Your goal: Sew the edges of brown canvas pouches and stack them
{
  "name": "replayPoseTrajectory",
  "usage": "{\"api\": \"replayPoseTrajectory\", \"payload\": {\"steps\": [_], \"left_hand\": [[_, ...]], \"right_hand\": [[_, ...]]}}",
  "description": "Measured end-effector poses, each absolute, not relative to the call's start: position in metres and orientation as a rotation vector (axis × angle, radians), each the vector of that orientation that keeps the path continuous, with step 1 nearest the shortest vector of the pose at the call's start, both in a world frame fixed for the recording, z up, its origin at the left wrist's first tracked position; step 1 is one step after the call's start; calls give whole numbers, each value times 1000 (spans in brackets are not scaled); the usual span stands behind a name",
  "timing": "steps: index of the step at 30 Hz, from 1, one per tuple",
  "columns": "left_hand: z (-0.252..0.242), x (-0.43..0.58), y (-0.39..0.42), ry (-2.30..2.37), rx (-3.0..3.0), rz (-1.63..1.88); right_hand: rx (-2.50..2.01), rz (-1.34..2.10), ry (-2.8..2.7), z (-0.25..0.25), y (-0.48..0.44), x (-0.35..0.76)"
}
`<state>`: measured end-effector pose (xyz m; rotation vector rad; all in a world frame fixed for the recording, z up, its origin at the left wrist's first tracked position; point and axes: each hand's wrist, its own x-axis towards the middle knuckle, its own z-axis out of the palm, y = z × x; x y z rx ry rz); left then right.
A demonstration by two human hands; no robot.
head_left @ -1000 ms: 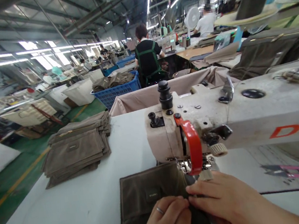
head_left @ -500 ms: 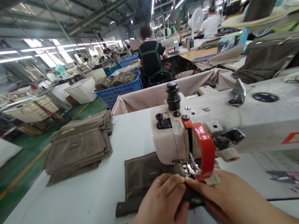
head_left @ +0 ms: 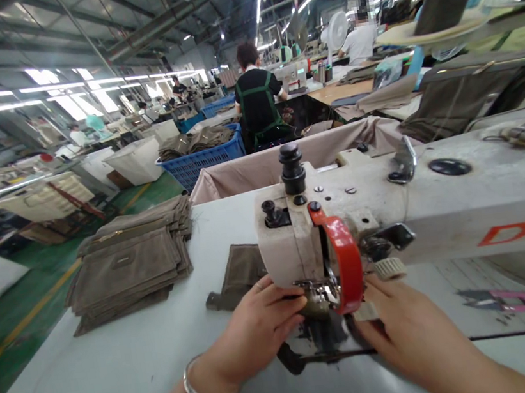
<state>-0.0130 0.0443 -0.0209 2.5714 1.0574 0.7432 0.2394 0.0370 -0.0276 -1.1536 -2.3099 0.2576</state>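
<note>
Under the head of a white sewing machine (head_left: 288,244) lies an olive-brown fabric panel (head_left: 243,267), its left part flat on the table and a strip jutting from its near edge. My left hand (head_left: 261,316) pinches the panel's near edge just left of the presser foot (head_left: 326,294). My right hand (head_left: 400,326) is to the right of the foot, behind the red finger guard (head_left: 348,262), with thumb and forefinger apart; some of its fingertips are hidden. The middle of the panel is hidden by the machine head.
A stack of similar brown fabric pieces (head_left: 126,259) sits on the table's left. Pink-handled thread snips (head_left: 522,301) lie at right. Beyond the table are a pink cloth-lined bin (head_left: 231,178), a blue basket (head_left: 209,161) of pieces, and a seated co-worker (head_left: 259,97).
The panel has turned and moved farther back under the machine head. My left hand has shifted left and away from my right hand, which has slid to the foot's right side.
</note>
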Motion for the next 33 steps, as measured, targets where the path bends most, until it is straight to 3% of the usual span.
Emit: {"api": "replayPoseTrajectory", "payload": {"steps": [7,11,14,19,24,33], "left_hand": [[-25,-10,43,1031,2532,814],[-23,3,37,1189,2344,924],[-24,9,33,1276,2253,951],[-27,7,29,1196,2571,912],[-21,9,26,1131,2802,711],[-22,18,24,1227,2708,793]], "right_hand": [[-1239,187,-2374,-23,40,243],[-1059,423,-2362,-25,40,238],[-914,387,-2348,-29,45,231],[-795,180,-2424,-26,49,227],[-907,363,-2399,-20,38,233],[-914,458,-2309,-29,38,226]]}}
